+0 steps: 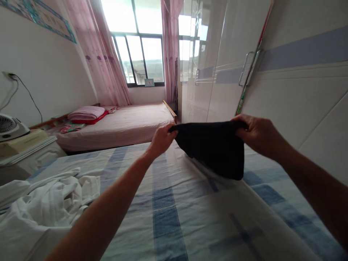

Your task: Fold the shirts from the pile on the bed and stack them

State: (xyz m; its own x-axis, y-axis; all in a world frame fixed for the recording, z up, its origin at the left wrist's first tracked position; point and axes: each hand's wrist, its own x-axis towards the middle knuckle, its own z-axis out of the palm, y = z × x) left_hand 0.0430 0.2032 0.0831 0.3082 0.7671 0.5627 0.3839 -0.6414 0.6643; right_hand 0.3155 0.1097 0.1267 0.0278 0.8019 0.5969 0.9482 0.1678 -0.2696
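Note:
A black cloth (214, 146), perhaps a folded garment, is stretched between my two hands above the bed. My left hand (163, 139) pinches its upper left corner. At the upper right corner, my right hand (254, 132) grips the fabric between thumb and fingers. The top edge is pulled nearly straight, and the lower part hangs down toward the blue-and-white sheet (130, 206). Whether its lower edge touches the sheet I cannot tell. Crumpled white clothing (54, 203) lies on the sheet to the left, beside my left forearm.
Beyond this bed stands another bed with a pink sheet (130, 119), carrying a folded pink blanket (86, 112). Glossy wardrobe doors (231, 47) line the right side. A fan-like appliance (12, 127) rests on a cabinet at left. Pink curtains (95, 50) flank the window.

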